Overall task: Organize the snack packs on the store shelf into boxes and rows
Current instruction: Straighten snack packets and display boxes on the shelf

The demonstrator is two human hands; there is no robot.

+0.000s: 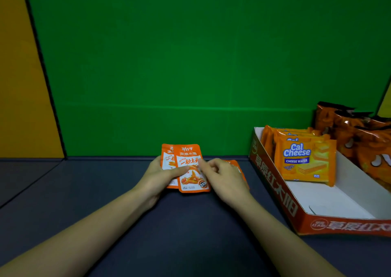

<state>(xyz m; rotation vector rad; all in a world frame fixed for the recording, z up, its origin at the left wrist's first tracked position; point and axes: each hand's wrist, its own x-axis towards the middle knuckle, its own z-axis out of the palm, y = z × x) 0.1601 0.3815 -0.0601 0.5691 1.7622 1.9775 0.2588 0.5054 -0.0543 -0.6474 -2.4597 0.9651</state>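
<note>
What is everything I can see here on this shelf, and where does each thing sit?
Small orange-and-white foil snack packs: at least three, orange and white, mid-shelf in the hands; two fanned upright, one mostly hidden under the right hand.
Red cardboard display box: one, red outside and white inside, on the right.
Orange Cal Cheese wafer packs: several, orange with blue lettering, standing in a row at the box's back end.
Dark orange glossy snack bags: about three, far right, beyond the box.
Dark grey shelf surface: one.
Green back panel: one.
Left hand: holding the fanned packs.
Right hand: touching the front pack.
</note>
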